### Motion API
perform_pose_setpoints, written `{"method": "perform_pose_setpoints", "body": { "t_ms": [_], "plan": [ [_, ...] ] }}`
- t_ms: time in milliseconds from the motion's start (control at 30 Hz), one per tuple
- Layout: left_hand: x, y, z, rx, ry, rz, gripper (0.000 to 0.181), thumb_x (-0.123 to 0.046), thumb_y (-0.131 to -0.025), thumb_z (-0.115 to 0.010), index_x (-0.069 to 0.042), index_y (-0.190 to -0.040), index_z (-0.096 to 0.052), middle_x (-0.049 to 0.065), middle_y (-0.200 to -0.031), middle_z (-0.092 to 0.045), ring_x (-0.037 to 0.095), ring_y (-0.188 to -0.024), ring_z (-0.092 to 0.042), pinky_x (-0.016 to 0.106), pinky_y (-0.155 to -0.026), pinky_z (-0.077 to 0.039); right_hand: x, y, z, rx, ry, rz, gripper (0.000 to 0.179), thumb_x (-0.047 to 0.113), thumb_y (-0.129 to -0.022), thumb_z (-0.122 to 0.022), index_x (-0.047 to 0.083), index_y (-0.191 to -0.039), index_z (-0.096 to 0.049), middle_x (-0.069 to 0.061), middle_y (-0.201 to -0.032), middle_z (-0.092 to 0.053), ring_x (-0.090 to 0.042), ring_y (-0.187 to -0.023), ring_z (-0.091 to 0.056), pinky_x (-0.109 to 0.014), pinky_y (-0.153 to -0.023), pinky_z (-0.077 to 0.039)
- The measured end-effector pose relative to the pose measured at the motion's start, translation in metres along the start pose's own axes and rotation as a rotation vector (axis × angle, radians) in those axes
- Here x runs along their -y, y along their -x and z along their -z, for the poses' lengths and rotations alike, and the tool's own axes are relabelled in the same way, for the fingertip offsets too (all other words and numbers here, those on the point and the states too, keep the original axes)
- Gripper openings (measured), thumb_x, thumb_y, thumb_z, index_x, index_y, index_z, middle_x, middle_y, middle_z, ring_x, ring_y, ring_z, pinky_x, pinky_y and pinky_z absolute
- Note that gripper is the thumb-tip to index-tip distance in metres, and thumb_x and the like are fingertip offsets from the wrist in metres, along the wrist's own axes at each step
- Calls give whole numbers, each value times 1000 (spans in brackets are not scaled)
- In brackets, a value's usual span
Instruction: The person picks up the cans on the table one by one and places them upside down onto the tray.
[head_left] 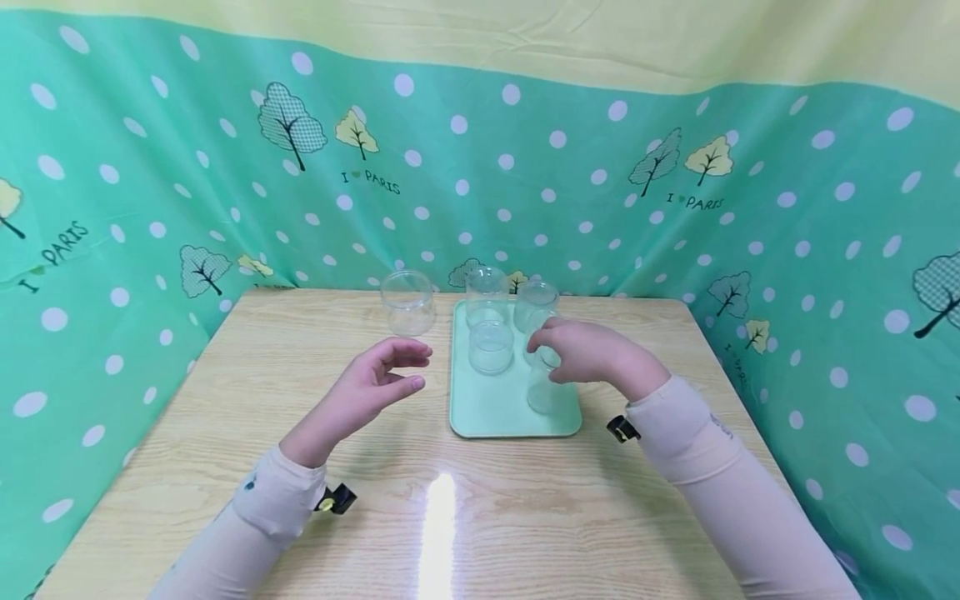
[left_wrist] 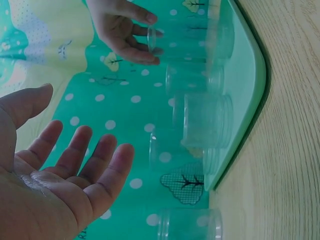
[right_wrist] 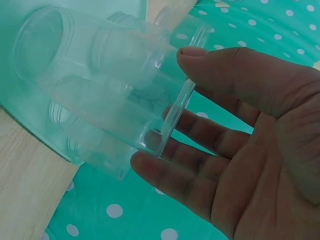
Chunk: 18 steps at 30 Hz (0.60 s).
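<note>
My right hand [head_left: 588,354] grips the upper end of a tall clear jar [right_wrist: 115,85] at the front right of the green tray [head_left: 495,417]. In the right wrist view the thumb lies on one side of its rim and the fingers curl at the other. The jar's lower end rests on the tray. My left hand [head_left: 375,379] is held above the table, left of the tray, palm facing inward and fingers loosely bent, with nothing in it. Nearest to it is a wide clear jar [head_left: 408,312] standing on the table beyond the fingers.
More clear jars stand on the tray: a short one [head_left: 491,350] at the middle left, a tall one [head_left: 487,292] behind it and another [head_left: 536,304] at the back right. The wooden table [head_left: 360,517] meets a green dotted curtain [head_left: 465,150] at the back and sides.
</note>
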<state>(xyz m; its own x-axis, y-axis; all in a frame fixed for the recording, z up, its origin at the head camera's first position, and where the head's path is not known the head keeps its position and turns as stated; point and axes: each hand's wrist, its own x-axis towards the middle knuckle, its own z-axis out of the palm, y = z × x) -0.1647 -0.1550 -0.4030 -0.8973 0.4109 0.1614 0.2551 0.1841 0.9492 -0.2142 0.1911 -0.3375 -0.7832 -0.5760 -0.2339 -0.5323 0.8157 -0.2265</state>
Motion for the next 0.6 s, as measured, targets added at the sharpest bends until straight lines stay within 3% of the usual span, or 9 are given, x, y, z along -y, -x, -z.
{"method": "perform_pose_setpoints", "body": {
  "t_ms": [267,600],
  "plan": [
    [-1,-1,-1,2,-2,-7,43,-16,-95,-75,-12,-135,-58,8,-136,-61,33,-128,-58,30,-96,-57,-4,1,-4,-5,4,0,46,6,-86,-75,13,-130,-68,-8,-135,-60,-27,-121,-60,-44,-99,-54],
    [0,-1,-3,-5,-10,-7,43,-15,-95,-75,-14,-135,-59,6,-136,-61,29,-127,-59,29,-97,-56,-2,-1,-9,-16,37,14,46,5,-85,-76,14,-130,-68,-7,-131,-61,-24,-113,-61,-42,-95,-55]
  ]
}}
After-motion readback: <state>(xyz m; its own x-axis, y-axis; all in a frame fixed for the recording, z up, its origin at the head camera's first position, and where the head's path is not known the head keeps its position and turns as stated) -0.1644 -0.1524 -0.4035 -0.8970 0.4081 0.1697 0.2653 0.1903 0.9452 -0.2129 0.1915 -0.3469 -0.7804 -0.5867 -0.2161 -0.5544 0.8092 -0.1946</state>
